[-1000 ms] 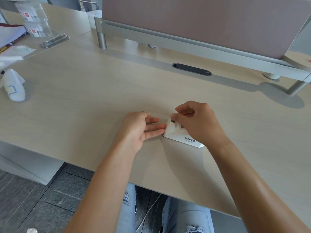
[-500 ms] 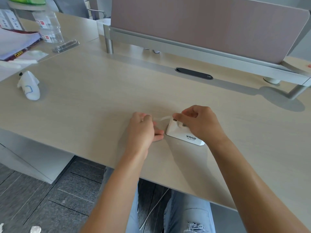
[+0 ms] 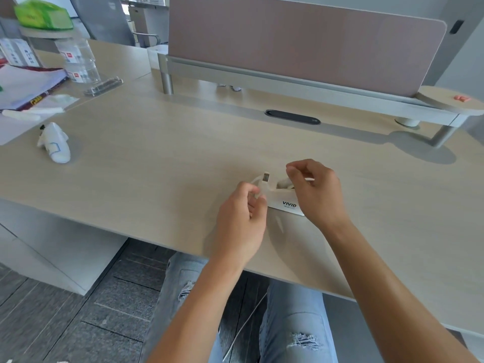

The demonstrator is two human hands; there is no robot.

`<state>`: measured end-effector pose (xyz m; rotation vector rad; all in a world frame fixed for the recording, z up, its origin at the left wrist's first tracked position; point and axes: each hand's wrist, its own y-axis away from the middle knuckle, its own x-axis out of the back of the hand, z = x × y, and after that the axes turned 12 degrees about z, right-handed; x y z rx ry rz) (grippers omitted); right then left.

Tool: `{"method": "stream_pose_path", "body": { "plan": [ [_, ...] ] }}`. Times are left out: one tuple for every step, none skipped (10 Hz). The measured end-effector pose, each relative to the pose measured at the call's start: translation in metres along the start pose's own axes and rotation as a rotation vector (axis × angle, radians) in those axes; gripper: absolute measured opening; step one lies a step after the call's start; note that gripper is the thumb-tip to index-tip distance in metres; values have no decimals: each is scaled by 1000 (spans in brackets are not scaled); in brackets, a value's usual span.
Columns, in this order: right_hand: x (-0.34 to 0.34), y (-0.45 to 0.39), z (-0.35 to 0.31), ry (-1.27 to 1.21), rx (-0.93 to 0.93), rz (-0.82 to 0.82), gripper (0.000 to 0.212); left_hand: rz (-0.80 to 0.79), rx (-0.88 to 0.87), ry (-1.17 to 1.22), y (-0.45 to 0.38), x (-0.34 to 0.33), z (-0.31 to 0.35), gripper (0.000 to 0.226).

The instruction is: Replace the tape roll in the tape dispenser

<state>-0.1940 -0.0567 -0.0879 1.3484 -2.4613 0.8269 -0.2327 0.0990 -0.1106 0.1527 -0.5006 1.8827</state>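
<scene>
The right hand, loosely curled and holding nothing visible, hides the rear of the tape dispenser just beside the left hand, which pinches indistinct tape near the surface front edge.

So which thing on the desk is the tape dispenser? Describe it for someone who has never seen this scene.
Start at the long pale wood desk and go to its near edge, where the two hands meet. Between the left hand and right hand sits the tape dispenser: a small white wedge. Only it bears black VIVID lettering.
</scene>
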Motion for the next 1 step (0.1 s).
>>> {"method": "stream_pose_path", "body": {
  "plan": [
    [13,9,-2,-42,1,77,13,-11,-37,9,1,-5,-2,15]
  ]
}}
